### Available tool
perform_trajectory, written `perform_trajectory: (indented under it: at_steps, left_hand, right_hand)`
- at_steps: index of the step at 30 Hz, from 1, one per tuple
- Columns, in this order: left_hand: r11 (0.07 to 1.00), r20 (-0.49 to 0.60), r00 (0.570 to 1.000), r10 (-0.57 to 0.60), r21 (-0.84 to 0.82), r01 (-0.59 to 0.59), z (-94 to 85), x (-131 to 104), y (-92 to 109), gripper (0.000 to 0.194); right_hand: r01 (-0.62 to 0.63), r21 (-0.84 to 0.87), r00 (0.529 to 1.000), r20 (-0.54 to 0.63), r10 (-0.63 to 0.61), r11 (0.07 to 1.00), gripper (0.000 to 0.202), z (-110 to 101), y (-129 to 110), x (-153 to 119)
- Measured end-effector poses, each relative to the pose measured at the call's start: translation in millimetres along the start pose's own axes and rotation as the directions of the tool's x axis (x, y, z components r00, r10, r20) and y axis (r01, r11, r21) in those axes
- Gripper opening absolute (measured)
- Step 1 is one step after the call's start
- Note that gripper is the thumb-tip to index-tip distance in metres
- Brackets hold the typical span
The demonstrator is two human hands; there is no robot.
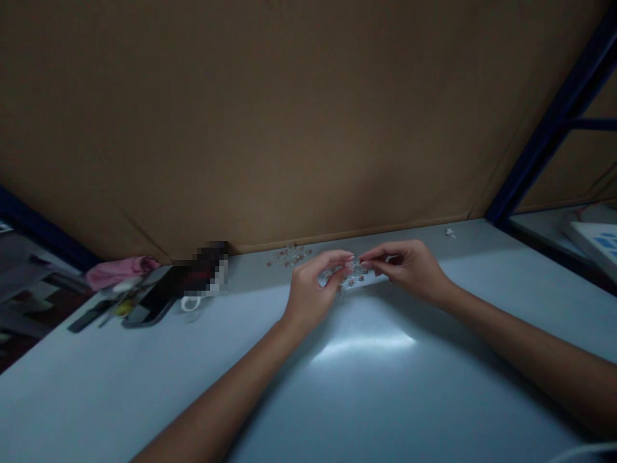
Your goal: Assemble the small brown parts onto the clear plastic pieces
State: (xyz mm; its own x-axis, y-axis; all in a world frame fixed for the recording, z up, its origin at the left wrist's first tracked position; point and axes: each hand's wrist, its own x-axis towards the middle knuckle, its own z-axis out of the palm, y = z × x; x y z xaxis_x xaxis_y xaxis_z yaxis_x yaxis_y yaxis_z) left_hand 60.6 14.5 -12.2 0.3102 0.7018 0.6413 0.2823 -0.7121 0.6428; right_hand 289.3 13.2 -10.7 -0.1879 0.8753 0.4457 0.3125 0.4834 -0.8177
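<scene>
Between my hands is a clear, lattice-like piece (355, 275) dotted with small brownish bits; its kind is too small to make out. My left hand (315, 283) pinches its left side between thumb and fingers. From the right, my right hand (405, 267) has thumb and forefinger pinched together at the piece's edge; what lies in that pinch is hidden. On the table behind my left hand lies a similar clear piece (290, 255) with brownish bits.
A cardboard wall (308, 128) rises behind the table (385, 386). At the left lie a pink cloth (120, 271), a dark phone-like object (154, 299) and a white ring-shaped thing (191, 303). A tiny white piece (450, 233) sits back right, near a blue post (540, 119).
</scene>
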Motion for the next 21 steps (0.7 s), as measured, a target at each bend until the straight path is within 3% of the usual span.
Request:
perform_trajectory:
  at_steps: [9, 21]
  left_hand:
    - [0.997, -0.010, 0.999, 0.053, 0.055, -0.053, -0.9, 0.8, 5.0, 0.015]
    - [0.998, 0.002, 0.998, 0.055, -0.016, -0.055, -0.4, -1.2, 10.2, 0.005]
  right_hand:
    - [0.026, -0.003, 1.000, 0.008, -0.026, 1.000, 0.024, 0.2, -2.3, -0.6]
    - [0.183, -0.152, 0.983, 0.043, -0.178, 0.971, 0.014, -0.9, -5.8, -7.9]
